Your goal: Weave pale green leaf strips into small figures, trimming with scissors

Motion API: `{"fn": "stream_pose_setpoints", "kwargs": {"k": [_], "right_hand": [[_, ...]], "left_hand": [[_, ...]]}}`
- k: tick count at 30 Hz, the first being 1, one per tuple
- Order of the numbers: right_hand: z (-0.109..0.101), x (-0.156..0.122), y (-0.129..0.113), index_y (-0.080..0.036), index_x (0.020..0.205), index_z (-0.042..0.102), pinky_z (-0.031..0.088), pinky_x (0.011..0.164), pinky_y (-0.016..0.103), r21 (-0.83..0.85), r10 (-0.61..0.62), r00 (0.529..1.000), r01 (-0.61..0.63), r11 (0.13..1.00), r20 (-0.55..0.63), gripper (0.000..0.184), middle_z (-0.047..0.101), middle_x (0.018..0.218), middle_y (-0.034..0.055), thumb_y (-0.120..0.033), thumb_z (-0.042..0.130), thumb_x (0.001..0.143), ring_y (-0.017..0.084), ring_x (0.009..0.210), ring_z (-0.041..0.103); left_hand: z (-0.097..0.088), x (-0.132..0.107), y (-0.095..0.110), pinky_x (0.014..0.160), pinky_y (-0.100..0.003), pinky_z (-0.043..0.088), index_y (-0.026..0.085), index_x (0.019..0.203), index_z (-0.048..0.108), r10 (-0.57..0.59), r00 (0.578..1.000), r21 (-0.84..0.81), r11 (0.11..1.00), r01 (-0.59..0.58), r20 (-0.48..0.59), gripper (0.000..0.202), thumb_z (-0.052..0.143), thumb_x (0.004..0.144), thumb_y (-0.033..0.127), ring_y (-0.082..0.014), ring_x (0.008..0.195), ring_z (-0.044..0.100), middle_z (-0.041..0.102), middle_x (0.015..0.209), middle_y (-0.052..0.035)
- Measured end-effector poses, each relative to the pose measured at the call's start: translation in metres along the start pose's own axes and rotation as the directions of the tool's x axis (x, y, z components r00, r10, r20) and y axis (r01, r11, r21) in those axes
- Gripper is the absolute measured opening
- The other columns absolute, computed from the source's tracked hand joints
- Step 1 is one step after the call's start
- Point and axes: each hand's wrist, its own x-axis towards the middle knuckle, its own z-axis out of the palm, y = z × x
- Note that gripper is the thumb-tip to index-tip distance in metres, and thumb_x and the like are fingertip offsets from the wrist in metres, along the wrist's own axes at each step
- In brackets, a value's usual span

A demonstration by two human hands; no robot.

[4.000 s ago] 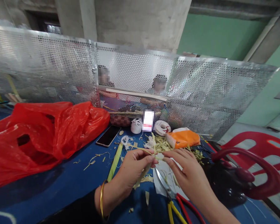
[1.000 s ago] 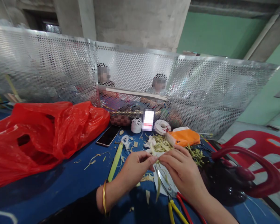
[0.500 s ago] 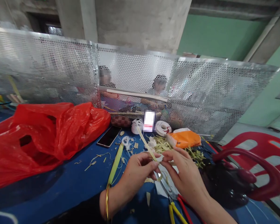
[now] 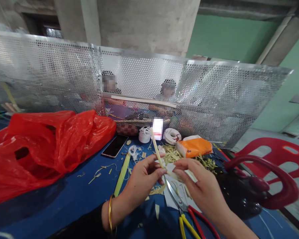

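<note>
My left hand (image 4: 144,176), with a gold bangle at its wrist, pinches a pale, straw-like strip (image 4: 156,146) between thumb and fingers. The strip sticks up and away from me. My right hand (image 4: 199,181) is closed just to the right, its fingertips on a blurred pale piece; whether this joins the left hand's strip I cannot tell. Below the hands lie metal blades (image 4: 173,192), with red handles (image 4: 201,217) and yellow handles (image 4: 185,227) nearby. White paper (image 4: 169,200) with pale scraps is partly under them. A wide green strip (image 4: 122,174) lies beside my left forearm.
A red plastic bag (image 4: 52,146) spreads at left beside a phone (image 4: 115,146). White thread (image 4: 134,151), a tape roll (image 4: 172,135), an orange packet (image 4: 195,146) and plant trimmings (image 4: 170,153) lie ahead. A dark kettle (image 4: 241,194) stands right. Two people sit behind a perforated metal screen (image 4: 144,73).
My right hand's fingertips have drawn slightly apart from my left hand's. The pale strip in my left hand now stands more upright. The view has shifted slightly.
</note>
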Motion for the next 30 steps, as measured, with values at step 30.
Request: {"fn": "stream_pose_setpoints", "kwargs": {"k": [30], "right_hand": [[0.021, 0.001, 0.016, -0.017, 0.081, 0.066, 0.047, 0.065, 0.030, 0.472, 0.444, 0.863, -0.504, 0.723, 0.241, 0.017, 0.066, 0.075, 0.0046, -0.034, 0.062, 0.081, 0.019, 0.072, 0.061]], "left_hand": [[0.003, -0.006, 0.002, 0.047, -0.019, 0.036, 0.014, 0.082, 0.070, -0.270, 0.945, 0.073, 0.963, 0.261, 0.183, 0.021, 0.067, 0.071, 0.031, -0.0079, 0.047, 0.056, 0.070, 0.070, -0.0032]]}}
